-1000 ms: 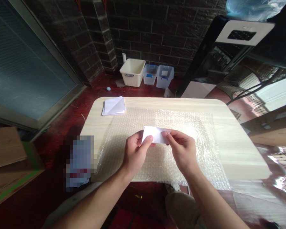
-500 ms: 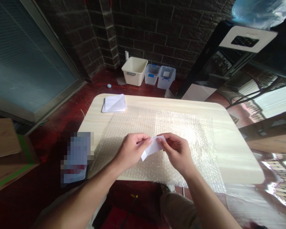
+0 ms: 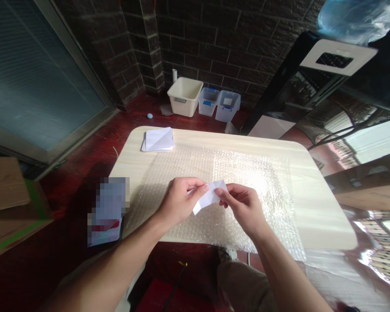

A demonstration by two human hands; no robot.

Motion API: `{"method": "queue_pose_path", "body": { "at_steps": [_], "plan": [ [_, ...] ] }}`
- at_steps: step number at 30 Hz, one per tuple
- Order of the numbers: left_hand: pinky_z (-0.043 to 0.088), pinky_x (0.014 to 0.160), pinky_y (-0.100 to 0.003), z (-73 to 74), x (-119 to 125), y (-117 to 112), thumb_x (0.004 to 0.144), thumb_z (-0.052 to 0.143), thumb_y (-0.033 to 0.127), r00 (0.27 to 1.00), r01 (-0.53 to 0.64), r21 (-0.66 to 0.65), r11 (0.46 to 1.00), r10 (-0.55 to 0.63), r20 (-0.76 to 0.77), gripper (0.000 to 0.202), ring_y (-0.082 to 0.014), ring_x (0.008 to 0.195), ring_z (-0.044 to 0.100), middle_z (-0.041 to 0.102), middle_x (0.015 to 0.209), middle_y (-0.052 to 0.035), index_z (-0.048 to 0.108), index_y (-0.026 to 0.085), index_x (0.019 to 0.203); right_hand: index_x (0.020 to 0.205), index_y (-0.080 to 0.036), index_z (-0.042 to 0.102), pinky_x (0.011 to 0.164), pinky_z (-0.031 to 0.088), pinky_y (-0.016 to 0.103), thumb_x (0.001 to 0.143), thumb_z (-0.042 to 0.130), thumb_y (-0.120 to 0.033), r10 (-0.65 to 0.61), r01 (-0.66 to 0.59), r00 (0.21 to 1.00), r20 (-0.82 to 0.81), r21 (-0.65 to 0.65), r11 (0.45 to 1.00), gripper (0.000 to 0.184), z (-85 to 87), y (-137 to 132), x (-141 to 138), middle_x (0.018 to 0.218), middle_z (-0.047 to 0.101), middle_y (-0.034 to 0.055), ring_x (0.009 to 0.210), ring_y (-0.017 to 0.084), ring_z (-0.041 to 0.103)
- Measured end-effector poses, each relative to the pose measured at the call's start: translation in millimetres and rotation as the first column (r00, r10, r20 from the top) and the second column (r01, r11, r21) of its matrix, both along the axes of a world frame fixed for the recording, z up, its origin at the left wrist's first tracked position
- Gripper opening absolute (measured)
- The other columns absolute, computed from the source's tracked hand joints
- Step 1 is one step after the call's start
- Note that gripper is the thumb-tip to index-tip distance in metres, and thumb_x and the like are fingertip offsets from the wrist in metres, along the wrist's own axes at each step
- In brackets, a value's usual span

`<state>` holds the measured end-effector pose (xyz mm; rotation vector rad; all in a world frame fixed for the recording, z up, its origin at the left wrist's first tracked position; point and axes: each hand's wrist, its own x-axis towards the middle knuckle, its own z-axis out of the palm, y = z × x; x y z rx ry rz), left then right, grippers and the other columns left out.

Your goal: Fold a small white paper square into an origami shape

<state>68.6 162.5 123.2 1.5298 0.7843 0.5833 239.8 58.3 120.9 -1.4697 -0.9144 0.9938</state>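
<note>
**Pinching a folded white paper (image 3: 209,198) between left hand (image 3: 182,197) and right hand (image 3: 247,210)**

Holding it over the bubble wrap (image 3: 247,169), gripped narrowly at its left part by left thumb and fingers, and just as narrowly at its right end by the right ones. Showing as a small, smooth strip, white with a faint lilac shade, tilted: rising toward the right fingertips, dropping to a pointed corner below the left thumb. Bearing a fold near that low corner and a slanting crease at the upper right. Cannot make out the layers hidden behind the fingers.

Finding wrap on all sides of the fingers, lapping over the near table edge below the right wrist. Opening out, right of the right fingers and past the wrap, to pale tabletop (image 3: 321,203) with a rounded corner. Ahead and left of the left fingers, meeting a stack of white paper (image 3: 158,139) close to the far edge. Well left of the left fingers, at the table's side, noticing a blurred item (image 3: 109,208).
</note>
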Motion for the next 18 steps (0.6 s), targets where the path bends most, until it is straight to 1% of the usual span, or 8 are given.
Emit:
{"method": "queue_pose_path", "body": {
  "at_steps": [4,7,9,11,14,16,18],
  "plan": [
    [0.04,0.054,-0.025,2.2,2.8,-1.9,0.089,0.074,0.043,1.0,0.005,-0.025,1.0,-0.005,0.007,0.027,-0.0184,0.062,0.063,0.075,0.073,-0.0063,0.082,0.018,0.079,0.08,-0.019,0.081,0.056,0.048,0.028,0.086,0.083,-0.049,0.019,-0.019,1.0,0.008,0.019,1.0,0.031,1.1,-1.4,-0.6,0.066,0.069,0.0024,0.06,0.014,0.059],
    [0.039,0.053,-0.025,2.6,4.4,-1.5,0.084,0.078,0.044,1.0,0.017,-0.139,0.99,-0.015,0.022,0.027,-0.0176,0.058,0.062,0.075,0.07,-0.0064,0.081,0.018,0.079,0.081,-0.019,0.082,0.055,0.049,0.028,0.085,0.083,-0.049,0.029,-0.03,0.999,0.014,0.037,0.999,0.03,0.4,-2.2,0.3,0.066,0.07,0.0031,0.06,0.015,0.06],
    [0.038,0.052,-0.025,2.0,5.1,-0.8,0.082,0.08,0.044,0.999,0.027,-0.229,0.973,-0.022,0.024,0.027,-0.0169,0.055,0.061,0.074,0.069,-0.0062,0.081,0.017,0.08,0.084,-0.019,0.083,0.055,0.05,0.029,0.085,0.084,-0.047,0.007,-0.007,1.0,0.005,0.051,0.999,0.028,-0.4,-2.5,1.2,0.067,0.072,0.0039,0.06,0.015,0.061],
    [0.038,0.052,-0.025,1.0,5.5,-0.4,0.082,0.08,0.044,1.0,0.028,-0.284,0.958,-0.024,0.018,0.026,-0.0164,0.055,0.06,0.074,0.069,-0.006,0.081,0.017,0.08,0.087,-0.02,0.084,0.055,0.051,0.029,0.086,0.084,-0.044,-0.018,0.019,1.0,-0.009,0.063,0.998,0.025,-0.6,-3.1,2.0,0.068,0.074,0.0045,0.06,0.016,0.062],
    [0.038,0.054,-0.025,-0.6,5.3,-0.6,0.084,0.079,0.044,1.0,0.028,-0.312,0.95,-0.023,0.019,0.027,-0.016,0.057,0.06,0.074,0.07,-0.0057,0.082,0.017,0.081,0.095,-0.02,0.086,0.057,0.051,0.029,0.089,0.082,-0.039,-0.018,0.019,1.0,-0.019,0.083,0.996,0.02,0.9,-4.5,1.9,0.07,0.074,0.0039,0.062,0.015,0.063],
    [0.039,0.055,-0.026,-1.1,4.7,-0.9,0.085,0.078,0.044,0.999,0.03,-0.319,0.947,-0.022,0.028,0.027,-0.0161,0.058,0.061,0.074,0.071,-0.0057,0.082,0.017,0.081,0.103,-0.021,0.086,0.058,0.051,0.029,0.091,0.08,-0.036,-0.002,0.005,1.0,-0.029,0.091,0.996,0.02,2.2,-5.4,0.8,0.073,0.075,0.0039,0.063,0.015,0.064],
    [0.04,0.056,-0.027,-1.0,4.0,-1.1,0.086,0.076,0.043,0.999,0.029,-0.324,0.946,-0.018,0.035,0.027,-0.0169,0.06,0.062,0.075,0.073,-0.0065,0.083,0.017,0.082,0.106,-0.023,0.086,0.058,0.053,0.03,0.092,0.079,-0.035,0.002,0.002,0.999,-0.047,0.098,0.995,0.02,2.6,-6.1,-0.6,0.076,0.077,0.0045,0.064,0.015,0.065]
  ]
}}
